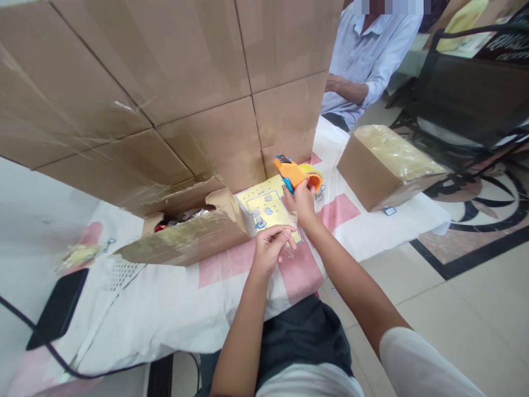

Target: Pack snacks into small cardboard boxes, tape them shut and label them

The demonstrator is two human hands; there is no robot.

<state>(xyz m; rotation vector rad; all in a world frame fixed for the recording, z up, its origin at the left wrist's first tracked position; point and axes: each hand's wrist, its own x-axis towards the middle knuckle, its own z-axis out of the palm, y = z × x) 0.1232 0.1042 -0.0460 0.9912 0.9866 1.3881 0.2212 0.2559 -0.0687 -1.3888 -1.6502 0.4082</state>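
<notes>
My right hand (pixel 302 202) is closed round the handle of an orange tape dispenser (pixel 296 173) with a roll of clear tape, held just above a yellow sticker sheet (pixel 266 209). My left hand (pixel 270 249) pinches what looks like the free end of the clear tape over the near edge of that sheet. The sheet lies on a white and pink cloth (pixel 231 264). An open cardboard box (pixel 188 231) with its flaps up sits just left of my hands.
A tall stack of taped cartons (pixel 165 82) rises behind. A sealed small box (pixel 384 165) sits at the right end of the cloth. A person in a light blue shirt (pixel 367 55) sits beyond. A black device (pixel 58 309) with a cable lies at the left.
</notes>
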